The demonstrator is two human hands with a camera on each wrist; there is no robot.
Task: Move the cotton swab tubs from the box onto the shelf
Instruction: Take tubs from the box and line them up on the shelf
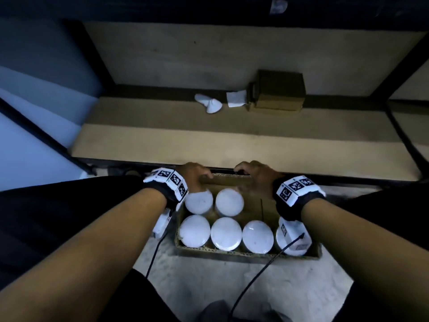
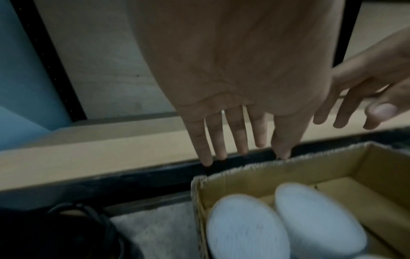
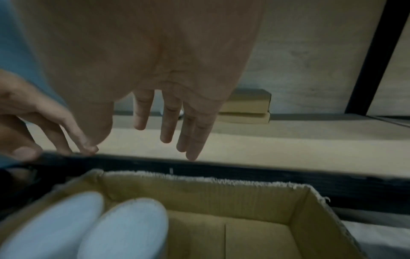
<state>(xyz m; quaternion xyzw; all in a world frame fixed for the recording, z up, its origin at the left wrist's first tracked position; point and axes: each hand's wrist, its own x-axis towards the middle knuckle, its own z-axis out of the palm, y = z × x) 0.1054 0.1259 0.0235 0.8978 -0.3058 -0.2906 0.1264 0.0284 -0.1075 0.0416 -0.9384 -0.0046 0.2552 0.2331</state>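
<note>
An open cardboard box [image 1: 234,179] sits on the floor against the shelf's front edge, holding several white-lidded cotton swab tubs [image 1: 226,233]. Two tubs [image 1: 199,201] stand in the back row, the rest in front. The box's back right part [image 3: 250,233] is bare. My left hand [image 1: 193,175] hovers over the box's far left rim with straight fingers [image 2: 238,133] pointing down and holding nothing. Beside it, my right hand [image 1: 251,174] is spread over the far rim, its fingers [image 3: 168,121] likewise straight and holding nothing. The low wooden shelf [image 1: 232,140] lies just beyond.
At the back of the shelf stand a small brown carton [image 1: 277,91], a white cone-shaped piece [image 1: 210,103] and a folded white paper [image 1: 236,98]. Black shelf posts [image 1: 404,63] frame it. Cables [image 1: 260,273] run from my wrists across the floor.
</note>
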